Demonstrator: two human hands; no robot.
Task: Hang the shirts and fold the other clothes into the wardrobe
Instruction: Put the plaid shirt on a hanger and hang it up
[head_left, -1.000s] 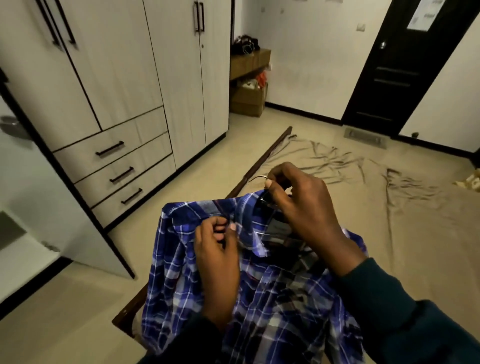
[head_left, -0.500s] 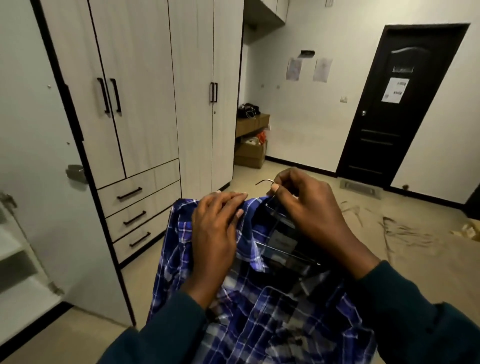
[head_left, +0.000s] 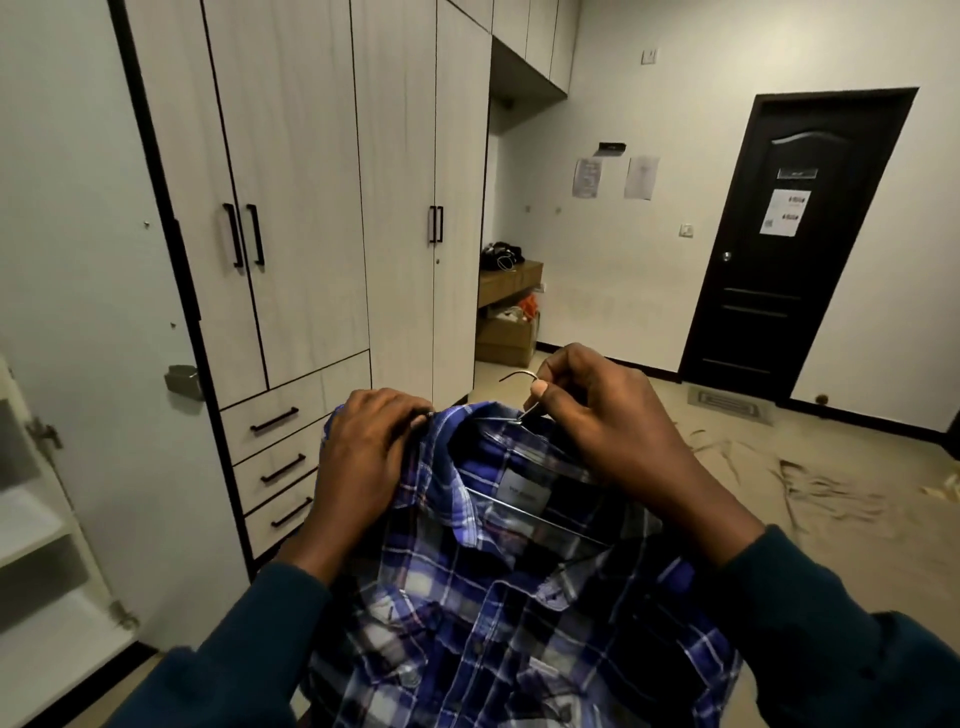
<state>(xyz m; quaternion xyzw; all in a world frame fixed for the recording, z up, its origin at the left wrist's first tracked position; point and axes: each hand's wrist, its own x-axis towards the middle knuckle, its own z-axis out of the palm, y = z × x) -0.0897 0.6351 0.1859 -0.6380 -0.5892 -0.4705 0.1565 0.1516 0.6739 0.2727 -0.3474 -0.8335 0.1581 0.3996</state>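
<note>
A blue plaid shirt (head_left: 498, 608) hangs in front of me on a metal wire hanger (head_left: 519, 376), whose hook sticks up above the collar. My right hand (head_left: 608, 421) pinches the hanger's neck just below the hook. My left hand (head_left: 363, 457) grips the shirt's left shoulder and collar edge. The wardrobe (head_left: 311, 208) stands to the left with its nearest door (head_left: 88, 312) swung open, showing white shelves (head_left: 31, 519).
Three drawers (head_left: 275, 452) sit low in the wardrobe. A wooden shelf unit with a cardboard box (head_left: 506, 332) stands in the corner. A dark door (head_left: 795, 249) is at the back right. A beige sheet (head_left: 810, 483) lies rumpled at the right.
The shirt and both hands have risen and the view has tilted up toward the wardrobe. My left hand shifted from the collar front onto the left shoulder.
</note>
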